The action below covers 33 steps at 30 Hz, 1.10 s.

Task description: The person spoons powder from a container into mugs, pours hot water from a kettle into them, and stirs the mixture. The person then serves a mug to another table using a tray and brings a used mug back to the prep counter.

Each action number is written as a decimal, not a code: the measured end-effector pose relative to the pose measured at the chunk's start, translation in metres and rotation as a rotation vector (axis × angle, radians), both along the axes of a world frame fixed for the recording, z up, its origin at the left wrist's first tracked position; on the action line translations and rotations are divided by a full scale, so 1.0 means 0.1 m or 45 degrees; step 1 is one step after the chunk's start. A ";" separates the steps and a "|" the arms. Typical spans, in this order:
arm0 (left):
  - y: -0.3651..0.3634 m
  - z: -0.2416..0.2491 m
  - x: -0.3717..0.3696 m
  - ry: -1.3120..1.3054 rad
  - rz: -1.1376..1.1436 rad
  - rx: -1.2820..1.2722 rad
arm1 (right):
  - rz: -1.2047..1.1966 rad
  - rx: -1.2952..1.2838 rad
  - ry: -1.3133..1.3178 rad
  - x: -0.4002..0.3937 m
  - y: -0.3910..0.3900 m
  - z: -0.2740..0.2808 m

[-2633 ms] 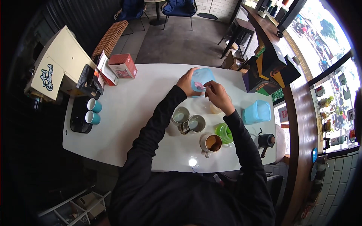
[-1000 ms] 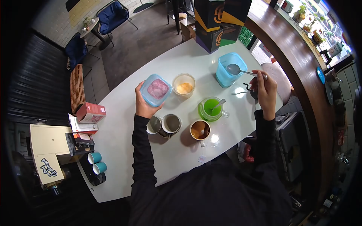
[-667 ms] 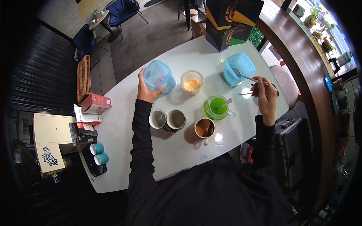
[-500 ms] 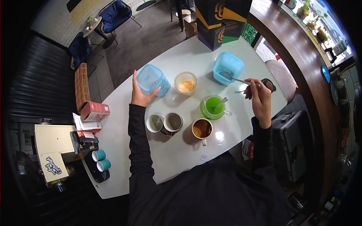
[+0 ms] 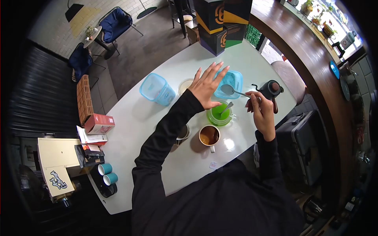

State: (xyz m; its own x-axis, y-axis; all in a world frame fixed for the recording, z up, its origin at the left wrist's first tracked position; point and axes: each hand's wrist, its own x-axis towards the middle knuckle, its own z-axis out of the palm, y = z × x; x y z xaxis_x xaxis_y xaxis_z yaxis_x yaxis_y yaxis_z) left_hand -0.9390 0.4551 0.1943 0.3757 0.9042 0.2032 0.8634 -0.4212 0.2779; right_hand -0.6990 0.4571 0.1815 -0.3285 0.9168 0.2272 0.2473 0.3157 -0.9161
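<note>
My left hand (image 5: 206, 86), fingers spread and holding nothing, hovers beside a blue tub (image 5: 233, 80) and partly covers a cup (image 5: 184, 86). My right hand (image 5: 261, 114) grips a metal spoon (image 5: 228, 89), whose bowl is over the tub's near edge. Below the tub is a glass mug of green liquid (image 5: 219, 118) with a spoon standing in it. A white cup of brown drink (image 5: 209, 135) is nearer me, its tea tag (image 5: 213, 165) on the table. Another blue container (image 5: 156, 89) stands to the left. My left sleeve hides most of the cups (image 5: 183, 133) beneath it.
Dark boxes (image 5: 212, 27) stand at the white table's (image 5: 130, 157) far end. A black kettle (image 5: 271, 89) is right of my right hand. At the left are a red box (image 5: 99, 124) and two teal cups (image 5: 110, 179). A wooden counter (image 5: 311, 51) curves along the right.
My left hand has let go of the left blue container and moved right, toward the tub. The spoon in my right hand has shifted slightly left and down. The camera view has shifted a little.
</note>
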 end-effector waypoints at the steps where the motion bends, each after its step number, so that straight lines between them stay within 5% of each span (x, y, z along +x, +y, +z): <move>1: 0.06 -0.03 0.04 0.100 0.016 0.012 | -0.016 -0.001 0.001 0.00 -0.02 0.00; 33: 0.27 -0.32 0.23 -0.154 0.061 0.127 | -0.314 0.220 0.125 -0.41 0.21 -0.42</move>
